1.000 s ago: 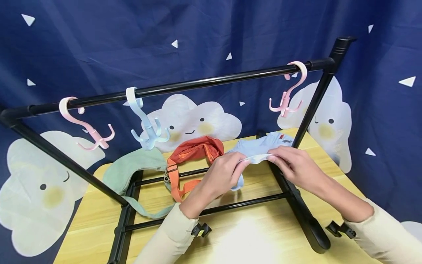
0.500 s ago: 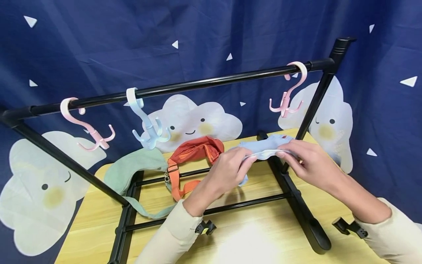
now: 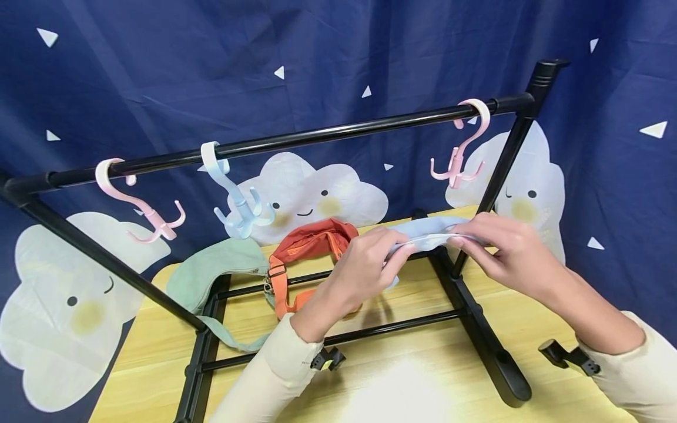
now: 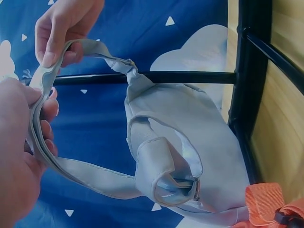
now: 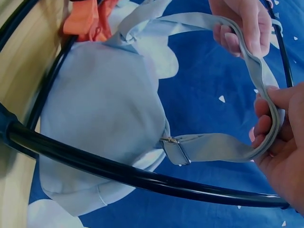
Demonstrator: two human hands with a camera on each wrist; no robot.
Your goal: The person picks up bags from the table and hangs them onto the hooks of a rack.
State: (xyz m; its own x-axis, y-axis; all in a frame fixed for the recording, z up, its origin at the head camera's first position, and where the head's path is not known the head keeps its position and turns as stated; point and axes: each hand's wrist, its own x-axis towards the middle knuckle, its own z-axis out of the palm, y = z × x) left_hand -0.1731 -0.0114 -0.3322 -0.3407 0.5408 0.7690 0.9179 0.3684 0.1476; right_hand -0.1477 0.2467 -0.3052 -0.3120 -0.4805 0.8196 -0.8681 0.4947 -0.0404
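Note:
Both hands pinch the strap of a light blue bag, some way apart. My left hand holds it on the left, with fingers curled round the doubled band. My right hand grips it between thumb and fingers on the right. Below the strap hangs the bag's body, clear in both wrist views but mostly hidden by the hands in the head view. A metal strap buckle shows in the right wrist view.
A black rack carries a pink hook hanger and a light blue one on the left, and another pink hanger on the right. A green bag and an orange-red bag lie on the wooden table.
Both hands have shifted right and slightly up with the strap, the right hand more. The light blue bag, earlier spread at the table's back, has risen and drawn in under the hands.

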